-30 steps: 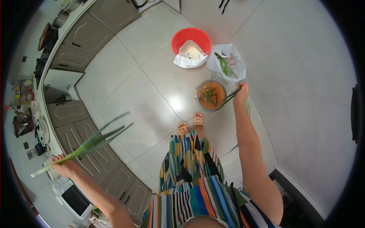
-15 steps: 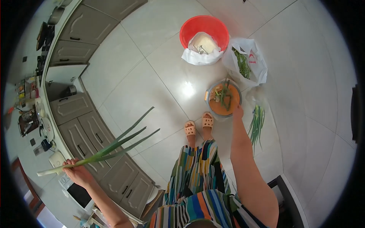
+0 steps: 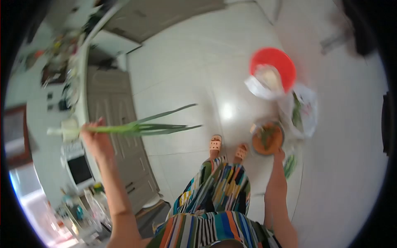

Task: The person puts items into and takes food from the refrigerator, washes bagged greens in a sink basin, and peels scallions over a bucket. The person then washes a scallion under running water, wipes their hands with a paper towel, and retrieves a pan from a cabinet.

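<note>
My left hand (image 3: pixel 99 142) is out to the left, fingers wrapped round a long leek (image 3: pixel 138 128). Its white end sticks out to the left past my fist, and its green leaves spread to the right above the floor. Low on my right, my right hand (image 3: pixel 280 155) grips the near right rim of a round pot (image 3: pixel 271 149) with an orange inside. Cut greens (image 3: pixel 267 135) and paler bits lie in the pot; motion blur hides their detail.
Beyond the pot are a red bucket (image 3: pixel 285 68) with a white bag over its rim and a white plastic bag (image 3: pixel 309 109) holding greens. Green onions (image 3: pixel 290 165) lie right of my right hand. Cabinets (image 3: pixel 118 99) and a cluttered counter line the left.
The view has turned, so the floor things appear farther right and lower. The leek, still in my left hand, now lies nearly level in the picture. My right hand stays on the pot.
</note>
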{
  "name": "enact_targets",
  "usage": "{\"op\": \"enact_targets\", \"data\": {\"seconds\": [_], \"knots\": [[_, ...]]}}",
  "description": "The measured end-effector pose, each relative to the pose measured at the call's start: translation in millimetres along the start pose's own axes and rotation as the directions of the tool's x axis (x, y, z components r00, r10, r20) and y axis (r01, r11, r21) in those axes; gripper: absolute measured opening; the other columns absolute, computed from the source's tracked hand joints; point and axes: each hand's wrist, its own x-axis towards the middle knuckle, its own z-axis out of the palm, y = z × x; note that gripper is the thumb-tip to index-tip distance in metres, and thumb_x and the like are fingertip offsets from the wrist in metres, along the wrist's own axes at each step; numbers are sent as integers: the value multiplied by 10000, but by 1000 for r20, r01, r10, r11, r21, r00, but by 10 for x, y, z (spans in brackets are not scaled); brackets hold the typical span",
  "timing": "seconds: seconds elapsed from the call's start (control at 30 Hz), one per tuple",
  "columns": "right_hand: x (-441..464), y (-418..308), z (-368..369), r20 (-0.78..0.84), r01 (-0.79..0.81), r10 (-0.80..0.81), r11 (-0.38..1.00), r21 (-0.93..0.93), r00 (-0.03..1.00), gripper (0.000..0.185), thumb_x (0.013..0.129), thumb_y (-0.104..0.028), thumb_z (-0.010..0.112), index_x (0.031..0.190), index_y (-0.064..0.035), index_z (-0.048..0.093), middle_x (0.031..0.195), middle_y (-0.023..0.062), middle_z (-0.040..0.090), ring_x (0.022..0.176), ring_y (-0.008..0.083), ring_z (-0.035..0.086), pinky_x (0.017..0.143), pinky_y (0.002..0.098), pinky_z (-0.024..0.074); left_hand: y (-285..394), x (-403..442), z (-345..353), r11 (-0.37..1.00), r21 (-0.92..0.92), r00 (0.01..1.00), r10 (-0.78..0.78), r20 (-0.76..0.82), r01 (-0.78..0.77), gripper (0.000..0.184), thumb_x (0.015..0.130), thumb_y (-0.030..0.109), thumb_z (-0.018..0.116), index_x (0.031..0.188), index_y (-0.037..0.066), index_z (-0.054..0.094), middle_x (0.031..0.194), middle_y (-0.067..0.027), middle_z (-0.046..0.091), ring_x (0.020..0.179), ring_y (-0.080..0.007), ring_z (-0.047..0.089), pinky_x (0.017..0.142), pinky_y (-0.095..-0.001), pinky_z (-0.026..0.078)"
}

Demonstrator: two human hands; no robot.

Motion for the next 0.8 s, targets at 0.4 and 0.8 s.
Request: {"op": "enact_targets", "data": {"seconds": [0.4,0.8], "knots": [[-1126,-885,-1270,134,-575,592,663,480,795,164,750,-190,458,681,-46,420,551,81,427,448,200,444,356,317,338,610,954,587,823,-562,992,-118,-39,76,172,860,225,308,926,75,358,763,-34,432,685,-138,441,774,-387,401],[-438,-2584,-2018,-49,-143,315,557,818,948,118,692,-111,471,618,-25,502,503,65,486,374,164,445,311,255,326,979,3139,2136,642,-766,980,173,100,-35,164,855,219,328,923,80,382,763,-19,448,690,-119,465,811,-412,387]]}}
